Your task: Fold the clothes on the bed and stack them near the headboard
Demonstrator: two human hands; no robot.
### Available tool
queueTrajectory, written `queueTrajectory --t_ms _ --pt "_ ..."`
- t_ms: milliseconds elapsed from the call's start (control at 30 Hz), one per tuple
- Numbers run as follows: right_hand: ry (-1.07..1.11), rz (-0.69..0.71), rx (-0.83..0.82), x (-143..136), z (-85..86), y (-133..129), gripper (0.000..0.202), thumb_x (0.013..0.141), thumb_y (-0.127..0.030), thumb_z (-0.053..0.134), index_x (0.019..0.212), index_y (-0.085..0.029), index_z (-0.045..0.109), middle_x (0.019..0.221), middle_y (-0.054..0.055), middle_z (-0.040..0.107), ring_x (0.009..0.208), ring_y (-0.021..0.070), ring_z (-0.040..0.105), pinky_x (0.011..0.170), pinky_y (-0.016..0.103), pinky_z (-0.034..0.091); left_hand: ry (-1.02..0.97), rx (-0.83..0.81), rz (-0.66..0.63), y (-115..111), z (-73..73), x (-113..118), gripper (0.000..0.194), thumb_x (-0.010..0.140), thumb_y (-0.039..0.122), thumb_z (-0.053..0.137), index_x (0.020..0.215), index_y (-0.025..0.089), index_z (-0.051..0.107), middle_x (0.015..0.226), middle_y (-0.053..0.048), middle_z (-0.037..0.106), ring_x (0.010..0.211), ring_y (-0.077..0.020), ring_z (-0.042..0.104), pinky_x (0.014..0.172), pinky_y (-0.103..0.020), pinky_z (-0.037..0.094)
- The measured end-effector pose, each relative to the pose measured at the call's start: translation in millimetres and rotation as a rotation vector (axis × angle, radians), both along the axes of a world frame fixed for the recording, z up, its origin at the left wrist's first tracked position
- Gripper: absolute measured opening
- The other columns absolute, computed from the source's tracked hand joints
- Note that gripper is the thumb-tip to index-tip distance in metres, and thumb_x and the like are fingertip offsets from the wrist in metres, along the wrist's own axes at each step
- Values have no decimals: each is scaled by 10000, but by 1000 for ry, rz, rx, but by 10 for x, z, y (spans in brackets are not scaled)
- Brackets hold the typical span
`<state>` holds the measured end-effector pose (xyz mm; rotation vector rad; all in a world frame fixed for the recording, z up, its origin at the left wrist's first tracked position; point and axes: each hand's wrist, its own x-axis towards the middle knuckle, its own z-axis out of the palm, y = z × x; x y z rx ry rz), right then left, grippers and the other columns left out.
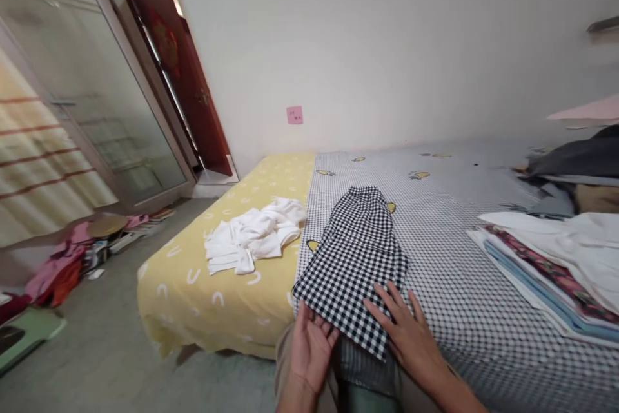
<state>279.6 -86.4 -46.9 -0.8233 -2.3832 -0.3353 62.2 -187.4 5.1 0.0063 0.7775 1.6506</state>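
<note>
Head view: a bed (464, 310) fills most of the frame, covered on the right by a fine grey-checked sheet (449, 232) and on the left by a yellow sheet (203, 284) with white marks. A stack of folded clothes (546, 271) sits at the right edge of the bed, with darker garments (580, 162) heaped behind it. A crumpled white garment (254, 236) lies on the yellow sheet, well apart from the hands. In the middle lies a black-and-white gingham garment (355, 258), flattened, its long axis running away from the person and a little to the right, its near edge at the bed's front. The right hand (409, 332) lies flat on the near right corner of the gingham garment, fingers spread, pressing rather than gripping. The left hand (309, 345) is at the near left corner, palm up and open, fingertips touching or just under the hem; I cannot tell which. Both hands are about equally near.
</note>
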Motion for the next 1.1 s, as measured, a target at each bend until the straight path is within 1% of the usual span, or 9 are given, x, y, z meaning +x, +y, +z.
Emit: queueTrajectory --t_ms 100,167,267,333,467,567,767,933,1100 --pt "9 -6 -11 -63 -37 -18 1026 694 91 426 1574 -404 245 1661 33 254 1539 318 161 1202 649 151 186 -159 26 107 163 -259 331 983 500 457 1066 211 595 898 -33 716 774 -140 678 761 -289 520" --pt "5 26 -43 -95 -94 -4 1016 662 68 439 1554 -400 310 1625 9 349 1522 313 233 1208 647 119 278 -258 7 186 231 -392 363 935 528 543 1057 192 608 881 -38 709 715 -134 661 703 -265 511" --pt "28 62 -71 -141 -188 67 967 667 17 448 1535 -398 355 1539 -28 491 1469 283 359 1218 601 130 420 -348 -14 294 270 -510 442 835 560 675 1012 159 623 856 -48 696 631 -130 629 632 -260 501" --pt "63 35 -66 -170 -227 111 957 680 10 437 1552 -369 330 1526 -20 510 1446 258 397 1214 547 182 532 -379 8 345 281 -567 440 807 548 711 982 159 605 806 -26 669 566 -111 587 587 -256 489" --pt "106 -18 -28 -202 -250 126 986 665 47 408 1565 -341 306 1556 -14 473 1455 224 382 1211 499 217 727 -406 85 332 325 -693 382 877 512 624 1081 214 498 781 17 623 535 -103 575 580 -269 512" --pt "92 -23 -8 -193 -274 118 966 675 58 403 1548 -352 344 1553 -20 476 1454 225 385 1215 507 215 835 -360 47 216 353 -738 360 922 551 509 1085 232 475 802 10 626 581 -130 630 587 -283 525" --pt "35 -13 16 -133 -377 169 948 728 69 366 1567 -365 285 1554 -11 475 1449 236 393 1199 531 233 970 -251 -128 73 252 -691 484 703 617 717 907 218 533 736 40 617 629 -141 645 570 -239 470" --pt "32 -39 -45 -139 -408 177 920 743 47 375 1545 -400 330 1548 -21 479 1430 247 424 1200 541 232 1033 -291 -134 218 116 -769 522 594 659 738 758 221 505 650 56 557 601 -139 565 559 -263 456" --pt "25 2 -267 -160 -306 181 678 872 -137 467 1484 -427 439 1551 -17 467 1431 282 425 1186 579 272 1104 -301 -99 405 157 -797 513 499 613 797 560 224 468 546 64 436 598 -128 452 531 -252 362"
